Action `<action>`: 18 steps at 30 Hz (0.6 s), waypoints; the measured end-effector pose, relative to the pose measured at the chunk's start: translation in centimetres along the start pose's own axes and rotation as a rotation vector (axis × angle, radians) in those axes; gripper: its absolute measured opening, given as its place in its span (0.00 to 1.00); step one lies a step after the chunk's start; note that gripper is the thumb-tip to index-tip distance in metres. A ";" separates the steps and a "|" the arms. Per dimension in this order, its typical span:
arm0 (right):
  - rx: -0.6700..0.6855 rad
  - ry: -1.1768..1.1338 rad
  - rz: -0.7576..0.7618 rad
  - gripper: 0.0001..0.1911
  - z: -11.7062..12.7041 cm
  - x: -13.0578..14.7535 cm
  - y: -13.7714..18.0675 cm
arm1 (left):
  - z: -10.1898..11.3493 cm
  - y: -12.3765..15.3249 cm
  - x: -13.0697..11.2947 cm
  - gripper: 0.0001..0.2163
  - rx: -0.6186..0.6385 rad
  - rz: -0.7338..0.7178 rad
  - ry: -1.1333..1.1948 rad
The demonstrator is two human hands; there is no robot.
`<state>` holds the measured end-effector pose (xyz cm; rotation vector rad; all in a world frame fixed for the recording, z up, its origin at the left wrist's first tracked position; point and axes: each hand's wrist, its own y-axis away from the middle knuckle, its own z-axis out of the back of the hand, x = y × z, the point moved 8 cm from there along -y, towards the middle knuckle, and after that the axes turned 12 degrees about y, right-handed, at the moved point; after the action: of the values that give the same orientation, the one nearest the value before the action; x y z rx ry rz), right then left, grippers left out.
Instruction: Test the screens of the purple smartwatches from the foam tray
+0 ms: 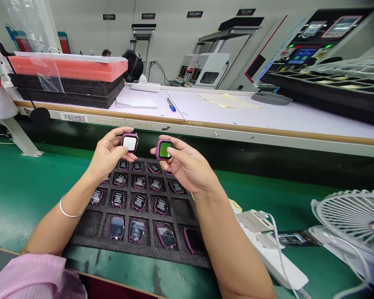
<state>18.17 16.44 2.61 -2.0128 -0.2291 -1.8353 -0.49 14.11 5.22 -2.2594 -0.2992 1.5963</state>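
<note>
The left hand (107, 151) is curled closed around a purple-framed square watch with a white gridded screen (130, 143); the right hand (190, 166) pinches a purple-framed square watch with a mostly green screen (163, 149), thumb at its edge. Both are raised above the black foam compartment tray (143, 252), so neither is put back, and work on this pair looks unfinished. Below, purple-framed watches showing white text (139, 202) fill much of the back rows; purple-framed watches with dark screens (116, 227) lie in the front row. Which of these are finished, I cannot tell.
</note>
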 end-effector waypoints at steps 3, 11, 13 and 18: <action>0.002 -0.008 0.010 0.27 -0.1 0.1 0.0 | 0.1 0.0 0.0 0.17 -0.003 -0.014 -0.024; 0.002 0.047 0.018 0.27 0.1 0.2 0.1 | 0.4 -0.3 -0.1 0.17 -0.009 -0.085 -0.047; -0.001 0.044 0.020 0.27 0.1 0.1 0.1 | 0.5 -0.3 -0.1 0.18 -0.008 -0.097 -0.042; 0.002 0.009 0.025 0.27 0.0 0.3 0.1 | 0.4 -0.3 0.0 0.20 0.011 -0.107 -0.034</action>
<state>18.21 16.32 2.87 -1.9968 -0.2021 -1.8280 -0.84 14.47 5.28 -2.1714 -0.4116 1.5791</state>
